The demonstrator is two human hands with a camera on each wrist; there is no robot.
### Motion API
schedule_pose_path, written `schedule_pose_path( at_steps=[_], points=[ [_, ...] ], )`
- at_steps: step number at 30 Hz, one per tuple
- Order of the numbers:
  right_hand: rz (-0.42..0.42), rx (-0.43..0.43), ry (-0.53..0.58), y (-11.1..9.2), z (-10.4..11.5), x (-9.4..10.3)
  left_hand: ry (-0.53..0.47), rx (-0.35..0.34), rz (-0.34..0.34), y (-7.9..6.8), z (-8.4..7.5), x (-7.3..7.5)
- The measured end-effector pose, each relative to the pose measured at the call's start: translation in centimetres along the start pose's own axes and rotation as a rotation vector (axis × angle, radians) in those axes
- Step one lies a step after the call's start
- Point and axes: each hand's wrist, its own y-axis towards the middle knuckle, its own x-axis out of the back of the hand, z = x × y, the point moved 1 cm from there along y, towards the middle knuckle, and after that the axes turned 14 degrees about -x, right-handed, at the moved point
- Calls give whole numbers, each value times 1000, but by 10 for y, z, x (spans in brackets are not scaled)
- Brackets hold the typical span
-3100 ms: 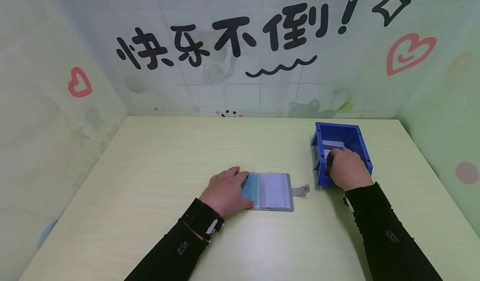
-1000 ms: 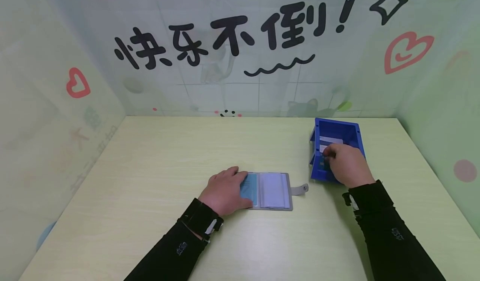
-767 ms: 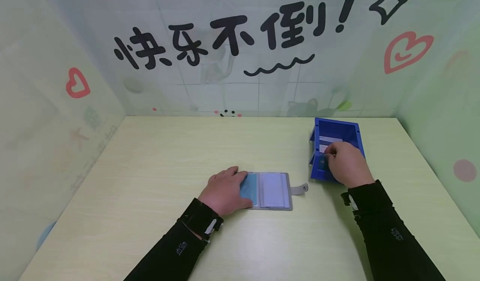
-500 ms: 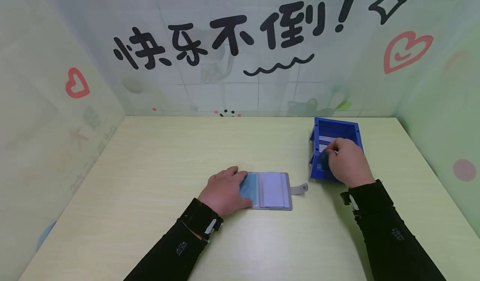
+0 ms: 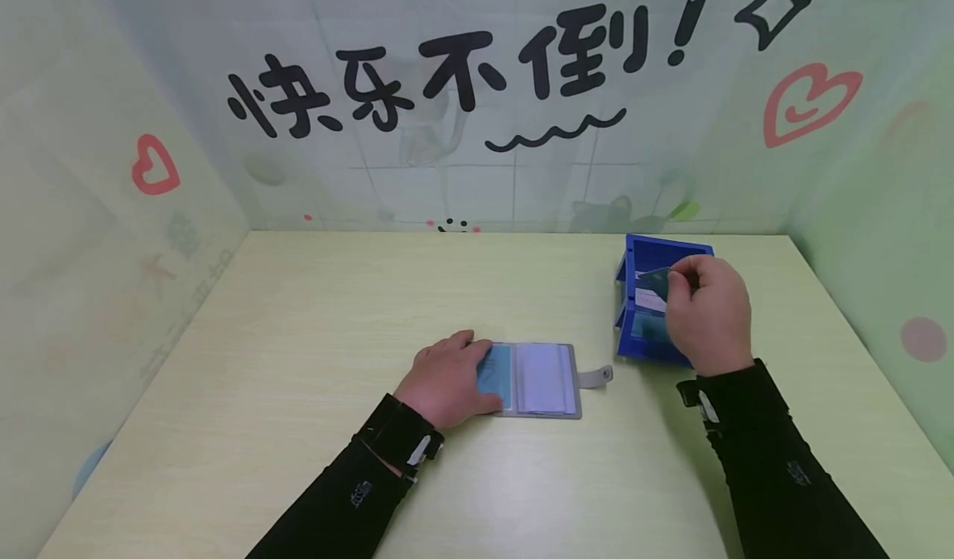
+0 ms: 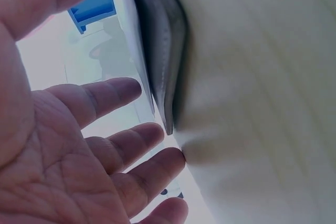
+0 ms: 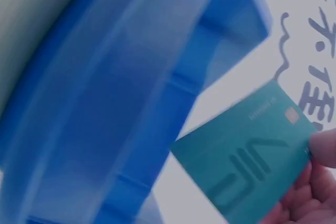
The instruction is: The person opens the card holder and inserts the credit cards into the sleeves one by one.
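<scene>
My right hand pinches a green VIP card between thumb and fingers, at the card's edge. In the head view the card overlaps the inside of a blue plastic bin. Other cards lie in the bin, partly covered by the hand. My left hand rests on the left part of an open grey card holder, thumb and fingers spread along it. Clear sleeves fill its right side, and a blue page shows beside my thumb. The left wrist view shows these fingers loosely extended by the holder's edge.
From the holder's right side a grey snap strap points toward the bin. Everything stands on a pale wooden table. Printed cloth walls close in the back and both sides.
Earlier my right hand was low inside the bin; now it has risen up and to the right with the green card, exposing more cards below. The left hand and holder have stayed put.
</scene>
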Motion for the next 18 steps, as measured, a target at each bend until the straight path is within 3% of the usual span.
schedule_pose_path(
  at_steps=[3, 7, 12, 18],
  points=[
    [-54, 15, 69, -4, 6, 3, -12, 7, -6, 0, 0, 2],
    [-65, 41, 137, -10, 16, 8, -22, 11, -16, -1, 0, 5],
    [-34, 64, 210, -20, 27, 12, -26, 4, -42, -2, -1, 8],
    [57, 62, 273, -29, 37, 7, -43, -30, -126, -2, -4, 13]
  ],
)
